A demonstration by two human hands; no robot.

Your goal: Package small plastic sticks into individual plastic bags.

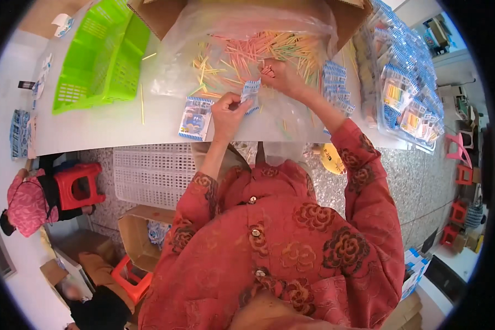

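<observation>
My left hand (pixel 225 113) pinches a small blue-and-white packet (pixel 251 89) upright over the near part of the table. Just beyond it, my right hand (pixel 285 78) is closed around a little bundle of pink sticks (pixel 268 71), close to the packet's top but apart from it. A loose heap of thin pink, yellow and green sticks (pixel 247 50) lies on clear plastic sheeting (pixel 170 74) past both hands. Flat blue-and-white packets (pixel 195 118) lie to the left of my left hand. More packets (pixel 335 82) overlap in a row beside my right forearm.
A green slotted basket (pixel 105 60) stands at the table's left. To the right, a clear bin (pixel 423 144) is piled with filled packets. An open cardboard box (pixel 349 25) sits at the back. Below are a white crate (pixel 148 176) and a red stool (pixel 80 184); people sit at left.
</observation>
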